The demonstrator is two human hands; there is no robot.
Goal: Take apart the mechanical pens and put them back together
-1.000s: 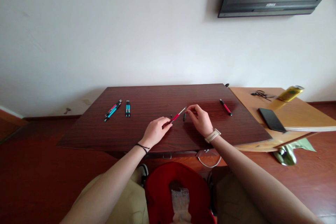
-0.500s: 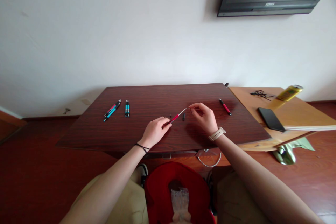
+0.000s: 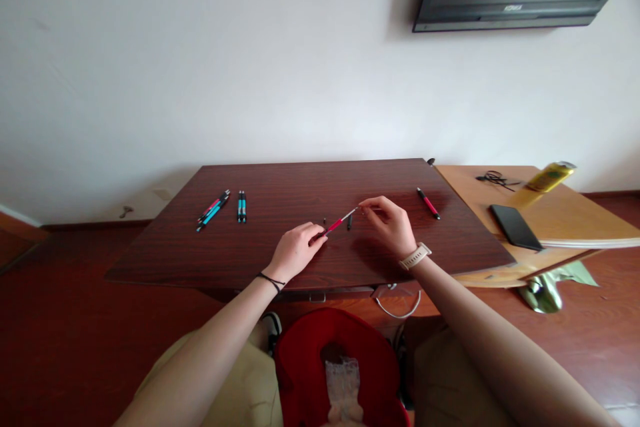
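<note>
My left hand (image 3: 299, 246) is closed around the red barrel of an opened pen (image 3: 334, 225). Out of the barrel's far end sticks a thin pale refill (image 3: 350, 213), slanting up to the right. At the refill's tip, the thumb and forefinger of my right hand (image 3: 393, 221) are pinched together; whatever lies between them is too small to make out. A short black pen part (image 3: 349, 222) rests on the dark table (image 3: 300, 187) beneath the refill. Near my left fingertips lies a tiny dark piece (image 3: 325, 221).
Several red and blue pens (image 3: 213, 211) lie together at the left, beside two blue pens (image 3: 242, 207). Another red pen (image 3: 429, 203) is at the right. The adjoining wooden surface holds a phone (image 3: 515, 227), a black cable (image 3: 497, 179) and a yellow can (image 3: 551, 177).
The refill's tip has shifted slightly right and now meets my right fingertips, where a small gap showed before. Both hands stay almost in place.
</note>
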